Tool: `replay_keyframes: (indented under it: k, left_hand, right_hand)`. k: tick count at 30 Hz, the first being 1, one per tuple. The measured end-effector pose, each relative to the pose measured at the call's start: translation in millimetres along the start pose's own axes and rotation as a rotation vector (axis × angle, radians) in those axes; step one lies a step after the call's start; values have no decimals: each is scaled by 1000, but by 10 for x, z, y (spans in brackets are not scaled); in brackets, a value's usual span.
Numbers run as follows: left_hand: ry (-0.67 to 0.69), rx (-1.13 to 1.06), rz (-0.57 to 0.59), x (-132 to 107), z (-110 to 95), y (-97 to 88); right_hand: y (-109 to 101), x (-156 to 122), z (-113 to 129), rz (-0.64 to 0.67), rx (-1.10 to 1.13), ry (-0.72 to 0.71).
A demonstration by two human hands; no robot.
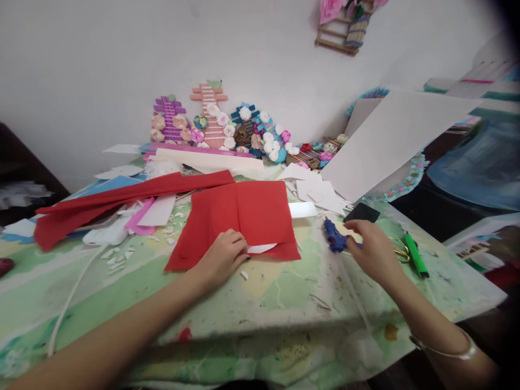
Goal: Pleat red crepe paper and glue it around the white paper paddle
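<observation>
A sheet of red paper (260, 216), creased down the middle, lies on the table in front of me. My left hand (225, 252) rests on its lower edge, fingers together and pressing it down. A white paper sliver (262, 248) shows beside those fingertips, and a white strip (303, 210) sticks out from under the right side. To the right is a blue glue gun (335, 236). My right hand (374, 249) hovers at its handle end, thumb and forefinger apart; whether they touch it is unclear. Gold-handled scissors (401, 250) are partly hidden behind this hand.
A green cutter or pen (416, 254) and a black square (361, 213) lie at right. Folded red paper (134, 195) and white scraps (117, 260) spread leftward. A large white sheet (390, 141) leans at back right; decorated stick crafts (209, 116) stand by the wall.
</observation>
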State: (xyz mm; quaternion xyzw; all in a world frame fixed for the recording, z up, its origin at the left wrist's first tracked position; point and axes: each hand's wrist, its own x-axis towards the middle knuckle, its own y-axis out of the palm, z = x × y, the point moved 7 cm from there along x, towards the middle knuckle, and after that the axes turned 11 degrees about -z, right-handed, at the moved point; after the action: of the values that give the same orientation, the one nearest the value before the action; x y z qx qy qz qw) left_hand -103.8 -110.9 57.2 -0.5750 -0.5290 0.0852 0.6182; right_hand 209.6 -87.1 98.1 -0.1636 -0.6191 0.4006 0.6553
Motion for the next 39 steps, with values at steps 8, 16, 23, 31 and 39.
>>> replay_keyframes:
  k: [8, 16, 23, 31, 39]
  left_hand:
    - [281, 168, -72, -64, -255, -37]
    - [537, 286, -201, -171, -499, -61]
    - [552, 268, -248, -166, -513, -100]
    - [570, 388, -294, -195, -516, -91]
    - [570, 449, -351, -213, -526, -162]
  right_hand:
    - [134, -516, -655, 35, -255, -142]
    - [351, -301, -415, 113, -294, -130]
    - [400, -242, -412, 98, -190, -153]
    - [446, -222, -479, 216, -224, -140]
    - [367, -280, -477, 207, -214, -96]
